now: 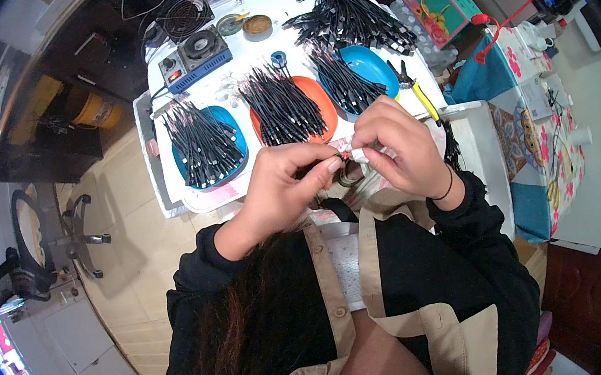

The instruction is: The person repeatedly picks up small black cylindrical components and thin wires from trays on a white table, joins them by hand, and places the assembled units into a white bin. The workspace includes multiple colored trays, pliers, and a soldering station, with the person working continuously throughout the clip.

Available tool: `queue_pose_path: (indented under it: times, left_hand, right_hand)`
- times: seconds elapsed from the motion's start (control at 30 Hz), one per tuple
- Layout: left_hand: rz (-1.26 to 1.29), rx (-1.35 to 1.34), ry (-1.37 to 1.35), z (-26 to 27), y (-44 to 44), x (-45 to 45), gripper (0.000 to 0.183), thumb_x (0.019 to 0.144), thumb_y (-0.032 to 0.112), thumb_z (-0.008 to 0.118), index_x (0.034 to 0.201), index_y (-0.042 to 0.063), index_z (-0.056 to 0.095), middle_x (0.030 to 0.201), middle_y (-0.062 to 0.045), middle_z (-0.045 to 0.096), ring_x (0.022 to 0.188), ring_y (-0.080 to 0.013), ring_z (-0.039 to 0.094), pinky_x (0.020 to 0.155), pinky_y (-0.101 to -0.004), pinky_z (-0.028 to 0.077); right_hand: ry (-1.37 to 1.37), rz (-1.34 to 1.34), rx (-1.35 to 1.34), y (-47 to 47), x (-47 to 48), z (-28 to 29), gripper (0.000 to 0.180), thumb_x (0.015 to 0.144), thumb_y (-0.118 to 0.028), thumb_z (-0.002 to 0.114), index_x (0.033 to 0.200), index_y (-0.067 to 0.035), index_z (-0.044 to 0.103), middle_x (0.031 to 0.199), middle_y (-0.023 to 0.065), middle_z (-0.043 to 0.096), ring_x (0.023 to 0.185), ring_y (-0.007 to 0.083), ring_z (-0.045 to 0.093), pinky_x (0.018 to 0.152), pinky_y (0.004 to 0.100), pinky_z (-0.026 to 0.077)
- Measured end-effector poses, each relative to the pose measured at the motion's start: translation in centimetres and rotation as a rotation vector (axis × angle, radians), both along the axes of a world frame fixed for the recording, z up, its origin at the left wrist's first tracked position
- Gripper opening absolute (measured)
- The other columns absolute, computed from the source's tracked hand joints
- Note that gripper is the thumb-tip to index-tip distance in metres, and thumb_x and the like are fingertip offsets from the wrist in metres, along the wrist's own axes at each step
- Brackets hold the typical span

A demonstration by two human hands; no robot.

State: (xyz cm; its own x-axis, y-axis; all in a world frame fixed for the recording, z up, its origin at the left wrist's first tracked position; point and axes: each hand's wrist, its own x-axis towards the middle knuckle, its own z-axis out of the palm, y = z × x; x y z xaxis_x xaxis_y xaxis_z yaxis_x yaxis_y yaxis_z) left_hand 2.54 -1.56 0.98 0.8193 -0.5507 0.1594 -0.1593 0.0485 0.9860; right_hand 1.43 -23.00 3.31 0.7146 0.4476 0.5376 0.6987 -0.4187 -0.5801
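Both hands meet over the near edge of the white table. My left hand [291, 183] pinches the dark end of a cable with red wires [345, 155] between thumb and forefinger. In my right hand [404, 145] is a small white piece [358, 156], possibly tape or tissue, against those red wires. Beyond the hands, short black cables [282, 103] lie bunched on an orange tray [324, 107]. More bundles rest on a blue tray [232, 123] at the left and a blue tray [375, 65] at the right. Yellow-handled wire strippers [424, 98] lie right of the trays.
A blue-sided device with a red switch and fan [200, 63] stands at the back left, near a round tin [257, 27] and a solder spool [278, 59]. A large pile of black cables [353, 15] covers the back right, beside a green box [440, 2].
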Motion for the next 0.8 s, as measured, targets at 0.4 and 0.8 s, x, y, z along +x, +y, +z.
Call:
queue_pose_path:
  times: [0.4,0.8]
  left_hand:
    - [0.071,0.224,-0.581,-1.7,-0.7,0.8,0.017,0.082,0.004,0.065,0.096,-0.004,0.065,0.076,-0.012,0.065,0.061,-0.0205,0.062,0.056,-0.0297,0.049]
    - [0.076,0.294,-0.569,-1.9,-1.1,-0.2,0.020,0.082,0.003,0.060,0.099,-0.006,0.062,0.073,-0.008,0.060,0.062,-0.0172,0.059,0.056,-0.0285,0.047]
  right_hand:
    - [0.883,0.005,0.445,-1.2,-0.4,-3.3,0.020,0.086,-0.009,0.064,0.103,0.000,0.059,0.095,0.0023,0.059,0.081,0.0100,0.056,0.068,0.0234,0.046]
    - [0.033,-0.121,-0.038,-0.6,-0.9,-2.6,0.020,0.074,-0.001,0.065,0.093,-0.002,0.059,0.084,0.0070,0.057,0.076,0.0215,0.055,0.063,0.0315,0.045]
